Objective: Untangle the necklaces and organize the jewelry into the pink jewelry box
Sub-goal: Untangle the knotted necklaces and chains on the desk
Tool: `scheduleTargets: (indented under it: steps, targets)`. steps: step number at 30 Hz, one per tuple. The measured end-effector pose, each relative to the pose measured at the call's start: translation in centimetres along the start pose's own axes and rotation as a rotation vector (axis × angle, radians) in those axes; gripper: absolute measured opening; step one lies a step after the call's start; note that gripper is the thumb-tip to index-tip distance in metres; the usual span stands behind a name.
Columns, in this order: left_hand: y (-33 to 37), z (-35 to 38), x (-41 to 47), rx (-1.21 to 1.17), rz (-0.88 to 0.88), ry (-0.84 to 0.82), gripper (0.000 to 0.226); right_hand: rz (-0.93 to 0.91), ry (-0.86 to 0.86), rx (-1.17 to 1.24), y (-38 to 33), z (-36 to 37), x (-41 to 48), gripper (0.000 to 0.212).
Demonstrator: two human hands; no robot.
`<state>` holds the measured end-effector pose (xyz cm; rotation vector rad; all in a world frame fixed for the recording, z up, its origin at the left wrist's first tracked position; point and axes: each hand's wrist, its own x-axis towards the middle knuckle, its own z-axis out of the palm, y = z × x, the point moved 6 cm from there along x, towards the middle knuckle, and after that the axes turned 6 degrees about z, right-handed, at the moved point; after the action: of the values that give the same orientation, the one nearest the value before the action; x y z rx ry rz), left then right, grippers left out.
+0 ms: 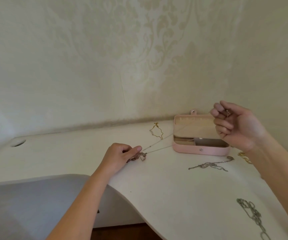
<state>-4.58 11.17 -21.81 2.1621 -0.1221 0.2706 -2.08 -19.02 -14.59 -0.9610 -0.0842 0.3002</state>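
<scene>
Thick chain (250, 215): silver, loose on the table (174, 196), near right edge.
Silver chain (209, 165): bunched on the table, right of centre.
Left hand (120, 154): rests on the table; grip pinches a tangle (140, 156).
Thin chain (158, 144): stretches from the tangle toward the right hand (238, 125).
Pink box (200, 150): open, lid upright, back right by the wall.
Right hand: raised before the lid; grip pinches the thin chain's end.
Gold chain (156, 131): flat, left of the box.

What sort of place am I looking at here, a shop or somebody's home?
Most likely a room in a home, perhaps a bedroom corner. A white desk with a cable hole stands against damask-patterned wallpaper, and an open pink jewelry box sits on it among loose necklaces.
</scene>
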Motion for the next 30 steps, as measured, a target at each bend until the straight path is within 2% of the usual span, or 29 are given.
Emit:
scheduleTargets:
  steps: [1,5,8,13,16,18,21,26,30]
  targets:
    - [0.1,0.0,-0.1,-0.031,-0.009,-0.011,0.035,0.001,0.001,-0.007,-0.2,0.0,-0.1,0.024]
    - [-0.2,-0.3,-0.1,-0.144,-0.027,-0.063,0.016,0.069,0.076,-0.191,0.2,-0.2,-0.3,0.030]
    - [-0.5,-0.4,0.0,-0.189,-0.049,-0.082,0.001,0.126,0.070,-0.235,0.9,0.4,-0.5,0.031]
    - [-0.6,-0.7,-0.4,-0.374,-0.120,-0.047,0.008,0.195,-0.045,-0.322,1.6,1.5,-0.9,0.031]
    - [-0.5,-0.7,-0.5,-0.430,-0.109,-0.063,0.010,0.083,-0.014,-0.644,1.7,2.2,-1.3,0.027]
    - [-0.1,-0.8,-0.5,-0.463,-0.088,-0.066,0.006,0.013,0.092,-0.919,1.8,2.3,-1.3,0.023]
    - [0.2,-0.6,-0.8,-0.510,-0.076,-0.057,0.019,0.060,0.215,-1.279,2.6,1.5,-1.0,0.031]
    - [1.2,0.4,-2.0,-0.473,-0.013,-0.098,0.014,0.060,0.430,-1.737,2.8,0.6,-0.7,0.040]
    - [2.1,1.6,-2.7,-0.498,-0.001,-0.145,0.015,0.087,0.447,-2.083,4.0,1.5,-0.6,0.020]
